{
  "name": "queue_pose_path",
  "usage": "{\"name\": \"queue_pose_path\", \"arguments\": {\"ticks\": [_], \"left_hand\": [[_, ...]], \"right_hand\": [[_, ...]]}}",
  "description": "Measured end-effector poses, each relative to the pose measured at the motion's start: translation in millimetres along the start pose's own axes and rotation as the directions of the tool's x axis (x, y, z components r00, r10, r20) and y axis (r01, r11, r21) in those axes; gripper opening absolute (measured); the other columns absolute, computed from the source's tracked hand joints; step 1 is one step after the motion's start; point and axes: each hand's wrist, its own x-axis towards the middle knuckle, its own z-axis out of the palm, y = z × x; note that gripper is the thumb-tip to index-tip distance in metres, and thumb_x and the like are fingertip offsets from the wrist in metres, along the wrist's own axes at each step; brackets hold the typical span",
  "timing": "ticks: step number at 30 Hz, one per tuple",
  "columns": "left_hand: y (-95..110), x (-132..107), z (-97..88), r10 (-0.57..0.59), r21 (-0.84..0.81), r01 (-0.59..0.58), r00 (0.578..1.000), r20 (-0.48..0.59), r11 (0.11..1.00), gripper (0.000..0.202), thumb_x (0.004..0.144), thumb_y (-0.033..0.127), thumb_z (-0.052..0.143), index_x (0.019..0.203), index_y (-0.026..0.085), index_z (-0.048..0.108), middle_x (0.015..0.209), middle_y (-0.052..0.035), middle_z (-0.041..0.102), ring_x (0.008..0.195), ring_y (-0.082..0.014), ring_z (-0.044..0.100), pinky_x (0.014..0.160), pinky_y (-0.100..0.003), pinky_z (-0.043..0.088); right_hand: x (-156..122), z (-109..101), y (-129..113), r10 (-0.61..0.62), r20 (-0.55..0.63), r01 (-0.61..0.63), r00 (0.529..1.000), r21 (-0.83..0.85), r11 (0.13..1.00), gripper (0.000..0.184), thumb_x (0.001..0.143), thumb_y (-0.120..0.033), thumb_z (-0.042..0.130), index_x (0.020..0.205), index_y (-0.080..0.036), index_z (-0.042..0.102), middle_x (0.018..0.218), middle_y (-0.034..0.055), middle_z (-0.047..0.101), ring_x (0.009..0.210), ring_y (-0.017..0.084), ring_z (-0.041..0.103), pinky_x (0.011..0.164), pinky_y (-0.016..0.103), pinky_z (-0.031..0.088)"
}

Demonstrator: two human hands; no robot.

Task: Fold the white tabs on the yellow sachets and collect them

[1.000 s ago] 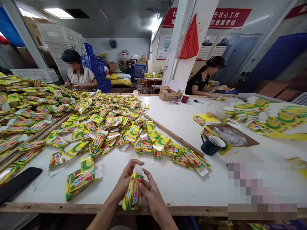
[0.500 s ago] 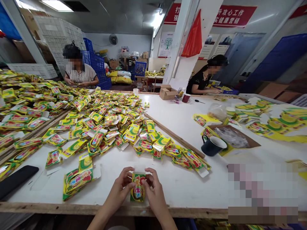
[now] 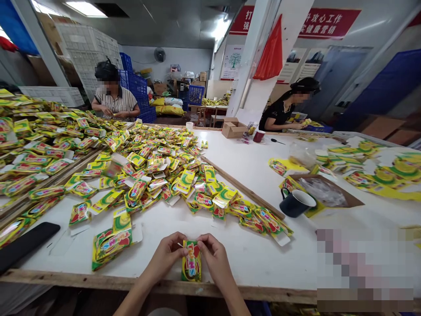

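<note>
Near the table's front edge, a small yellow-green carton [image 3: 191, 267] with colourful lettering stands between my hands, its printed face toward me. My left hand [image 3: 168, 253] pinches its upper left corner with thumb and fingers. At the upper right corner, my right hand [image 3: 214, 253] has its thumb and fingertips pressed on the top end. No white flap shows above the carton. Left of my hands lie a few similar cartons [image 3: 110, 245], one with its white flap sticking out. Beyond them spreads a large heap of cartons [image 3: 158, 169], many with open flaps.
A wooden strip [image 3: 243, 186] bounds the heap on the right. A dark mug [image 3: 296, 202] stands beside an open box of clear plastic bags [image 3: 324, 191]. Flat printed card [image 3: 388, 171] lies far right, a black phone [image 3: 28, 245] far left. Two people work across the table.
The carton's white top flap, visible before, no longer shows, and my fingers have closed in at its top. A blurred carton has appeared over the heap at left. The view has shifted slightly.
</note>
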Motion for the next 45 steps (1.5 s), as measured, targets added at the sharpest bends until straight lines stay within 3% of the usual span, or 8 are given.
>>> {"name": "queue_pose_path", "arguments": {"ticks": [4, 9, 15, 20, 27, 31, 41, 45], "left_hand": [[1, -2, 4.3, -0.003, -0.079, 0.0, 1.0, -0.029, 0.997, 0.024, 0.074, 0.032, 0.075, 0.09, 0.019, 0.062, 0.083, -0.0016, 0.069, 0.077, -0.0185, 0.065, 0.071, -0.027, 0.047], [7, -3, 12.5, 0.05, -0.184, -0.059, 0.997, -0.055, 0.981, 0.051, 0.077, 0.03, 0.073, 0.121, 0.028, 0.048, 0.107, -0.0046, 0.067, 0.089, -0.02, 0.067, 0.083, -0.035, 0.05], [12, -7, 13.0, 0.058, -0.045, -0.061, 0.996, -0.065, 0.997, 0.018, 0.081, 0.031, 0.067, 0.092, 0.018, 0.062, 0.098, -0.0073, 0.069, 0.093, -0.0232, 0.065, 0.082, -0.033, 0.05], [16, -14, 25.9, 0.141, 0.144, -0.114, 0.972, -0.19, 0.983, 0.012, 0.084, 0.03, 0.062, 0.087, 0.019, 0.062, 0.099, -0.0078, 0.069, 0.095, -0.0233, 0.064, 0.085, -0.033, 0.048], [18, -7, 29.2, 0.127, 0.203, -0.071, 0.952, -0.278, 0.977, 0.014, 0.083, 0.033, 0.062, 0.085, 0.019, 0.063, 0.08, -0.0027, 0.067, 0.076, -0.0198, 0.062, 0.07, -0.028, 0.048], [20, -4, 28.7, 0.149, 0.245, -0.075, 0.941, -0.303, 0.967, 0.015, 0.083, 0.034, 0.062, 0.079, 0.019, 0.063, 0.073, -0.0006, 0.065, 0.07, -0.0179, 0.06, 0.066, -0.025, 0.047], [4, -18, 25.2, 0.092, 0.181, -0.052, 0.971, -0.219, 0.982, 0.017, 0.085, 0.033, 0.062, 0.093, 0.019, 0.066, 0.087, -0.0045, 0.07, 0.078, -0.0202, 0.063, 0.073, -0.03, 0.05], [11, -20, 21.6, 0.155, 0.3, -0.08, 0.96, -0.234, 0.951, 0.028, 0.085, 0.032, 0.06, 0.112, 0.023, 0.06, 0.099, -0.0063, 0.069, 0.09, -0.0229, 0.064, 0.082, -0.034, 0.051]], "right_hand": [[-1, 4, 3, 0.003, -0.049, 0.0, 0.999, 0.066, 0.998, 0.023, 0.08, -0.041, 0.066, 0.084, -0.019, 0.058, 0.075, 0.0008, 0.061, 0.072, 0.018, 0.058, 0.067, 0.025, 0.046], [-3, 1, 4, 0.006, -0.033, -0.002, 0.999, 0.098, 0.995, 0.044, 0.084, -0.039, 0.063, 0.121, -0.022, 0.048, 0.08, 0.0003, 0.063, 0.072, 0.017, 0.061, 0.068, 0.026, 0.049], [-9, 0, -12, -0.068, 0.022, 0.069, 0.997, -0.06, 0.996, 0.024, 0.086, -0.042, 0.06, 0.089, -0.019, 0.067, 0.095, 0.0086, 0.07, 0.091, 0.025, 0.065, 0.081, 0.034, 0.051], [-14, 3, -21, -0.101, 0.0, 0.101, 0.995, -0.098, 0.99, 0.022, 0.087, -0.039, 0.06, 0.087, -0.019, 0.068, 0.097, 0.0091, 0.069, 0.092, 0.023, 0.064, 0.081, 0.031, 0.051], [-7, 6, -24, -0.103, -0.041, 0.092, 0.994, -0.2, 0.975, 0.025, 0.087, -0.042, 0.059, 0.081, -0.019, 0.063, 0.073, 0.0028, 0.064, 0.069, 0.018, 0.059, 0.065, 0.025, 0.047], [-4, 6, -27, -0.098, -0.034, 0.088, 0.995, -0.22, 0.971, 0.027, 0.087, -0.044, 0.057, 0.079, -0.019, 0.061, 0.071, 0.0013, 0.062, 0.068, 0.017, 0.056, 0.064, 0.024, 0.045], [-15, 10, -9, -0.068, -0.013, 0.067, 0.998, -0.092, 0.994, 0.022, 0.086, -0.04, 0.061, 0.09, -0.019, 0.067, 0.084, 0.0048, 0.068, 0.078, 0.021, 0.065, 0.072, 0.028, 0.052], [-23, -3, -16, -0.105, -0.045, 0.097, 0.993, -0.166, 0.981, 0.026, 0.087, -0.044, 0.058, 0.089, -0.021, 0.067, 0.085, 0.0058, 0.07, 0.08, 0.022, 0.066, 0.071, 0.028, 0.053]]}}
